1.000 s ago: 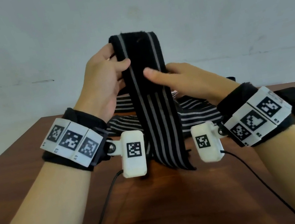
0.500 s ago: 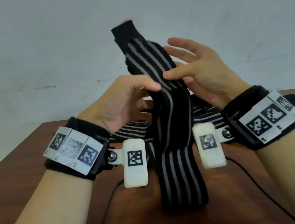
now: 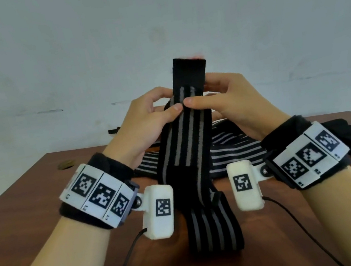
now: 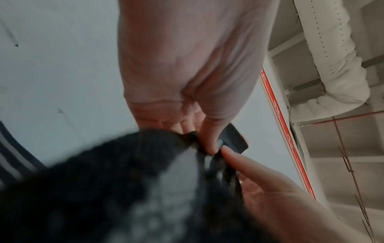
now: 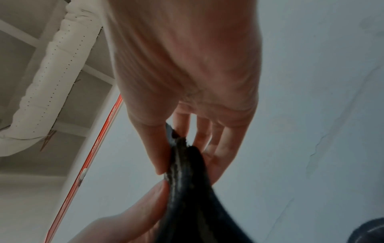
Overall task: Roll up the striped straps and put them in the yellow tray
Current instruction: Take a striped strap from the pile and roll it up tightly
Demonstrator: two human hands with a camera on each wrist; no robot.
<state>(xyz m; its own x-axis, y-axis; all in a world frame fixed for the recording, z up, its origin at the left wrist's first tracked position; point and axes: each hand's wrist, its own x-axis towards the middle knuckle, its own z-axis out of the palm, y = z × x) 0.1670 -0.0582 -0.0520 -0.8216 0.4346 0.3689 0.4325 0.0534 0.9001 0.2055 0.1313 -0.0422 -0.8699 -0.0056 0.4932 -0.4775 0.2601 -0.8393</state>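
Presently catalogued: one striped strap point(image 3: 186, 145), black with grey lengthwise stripes and a plain black end tab, held upright above a brown table point(image 3: 18, 201), its lower length trailing down and folding onto the tabletop between the forearms. Left hand point(image 3: 146, 119) pinches the strap's left edge just below the plain tab, thumb in front and fingers behind; right hand point(image 3: 230, 102) pinches the right edge at the same height, the two thumb tips nearly meeting on the front face. Both wrist views confirm fabric nipped between thumb and fingers. More striped straps point(image 3: 231, 151) lie in a loose heap on the table behind the held one. Yellow tray: not in view. Handling, as judged: light, soft, woven and probably elastic; it droops and creases under its own weight and will not hold a shape unaided, so a roll would likely spring loose unless kept under steady tension. Best hold appears to be the stiffer plain end, taken at both edges as the core for rolling. Rolling not yet begun.
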